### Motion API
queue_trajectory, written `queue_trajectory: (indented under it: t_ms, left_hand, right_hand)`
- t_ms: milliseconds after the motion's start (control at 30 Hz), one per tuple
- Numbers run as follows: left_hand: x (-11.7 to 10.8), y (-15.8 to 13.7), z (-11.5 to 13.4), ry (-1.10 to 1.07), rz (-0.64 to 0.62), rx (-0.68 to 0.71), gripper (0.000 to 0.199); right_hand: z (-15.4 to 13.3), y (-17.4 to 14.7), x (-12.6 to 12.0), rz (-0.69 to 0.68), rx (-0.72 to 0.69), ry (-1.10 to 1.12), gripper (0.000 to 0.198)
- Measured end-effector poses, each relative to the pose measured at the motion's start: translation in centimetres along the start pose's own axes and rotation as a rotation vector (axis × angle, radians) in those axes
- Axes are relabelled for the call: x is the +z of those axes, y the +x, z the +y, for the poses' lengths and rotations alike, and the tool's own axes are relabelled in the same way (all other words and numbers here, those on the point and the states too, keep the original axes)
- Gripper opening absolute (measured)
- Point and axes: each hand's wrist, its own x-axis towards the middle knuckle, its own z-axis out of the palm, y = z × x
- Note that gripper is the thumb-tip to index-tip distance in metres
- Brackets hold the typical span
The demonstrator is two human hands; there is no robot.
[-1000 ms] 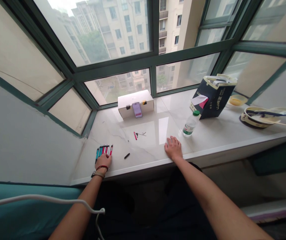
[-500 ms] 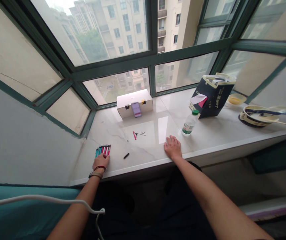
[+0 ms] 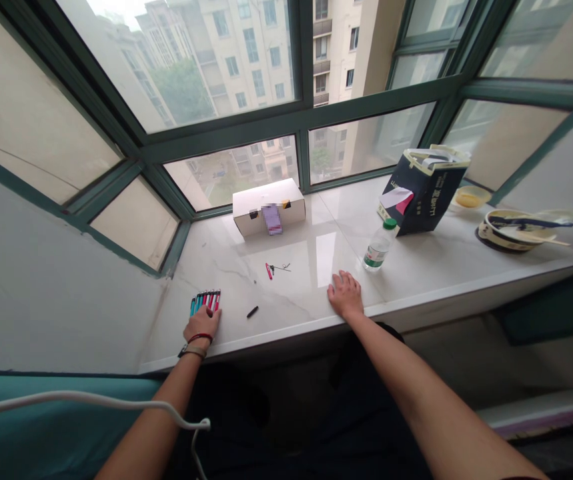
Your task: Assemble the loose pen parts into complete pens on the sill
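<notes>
My left hand (image 3: pixel 203 324) is at the near end of a tight row of pens (image 3: pixel 205 300) with turquoise, red and white barrels, lying side by side on the white marble sill. Its fingers close around the lower part of the row, and the palm hides the pens' near ends. To its right lies a short black pen cap (image 3: pixel 253 312). Farther back, a red pen part (image 3: pixel 269 271) sits beside small dark bits and a thin refill (image 3: pixel 282 269). My right hand (image 3: pixel 345 294) rests palm down near the sill's front edge, fingers slightly spread, holding nothing.
A white box (image 3: pixel 269 208) with a purple packet (image 3: pixel 272 220) at its front stands against the window. Right of my right hand are a green-capped bottle (image 3: pixel 380 245), a dark paper bag (image 3: pixel 422 193) and a food bowl (image 3: pixel 511 235). A white cable (image 3: pixel 91 398) crosses at lower left.
The view has shifted very slightly. My left hand stays on the row of pens, and my right hand stays resting on the sill.
</notes>
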Motion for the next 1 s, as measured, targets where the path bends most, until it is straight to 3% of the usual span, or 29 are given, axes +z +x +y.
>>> queue_trajectory:
  t_ms: [100, 267, 333, 567, 767, 1000]
  left_hand:
    - [-0.1, -0.8, 1.3, -0.066, 0.059, 0.077, 0.049]
    - [1.0, -2.9, 4.5, -0.213, -0.136, 0.549, 0.037]
    - [1.7, -3.6, 5.7, -0.198, -0.138, 0.637, 0.032]
    - [2.5, -3.3, 7.5, -0.095, -0.099, 0.611, 0.017]
    - [1.0, -1.4, 9.7, -0.05, -0.051, 0.597, 0.027]
    - [0.1, 1.2, 14.9, 0.041, 0.031, 0.76, 0.028]
  right_hand:
    - [0.0, 0.0, 0.0, 0.003, 0.002, 0.004, 0.043]
    - [0.0, 0.0, -0.1, 0.0, 0.009, 0.012, 0.043]
    - [0.0, 0.0, -0.2, -0.008, 0.01, 0.012, 0.043]
    - [-0.1, 0.0, -0.4, -0.024, 0.015, 0.018, 0.044]
    - [-0.1, 0.0, -0.4, -0.028, 0.014, 0.024, 0.043]
    - [-0.3, 0.0, -0.6, -0.034, 0.027, 0.027, 0.044]
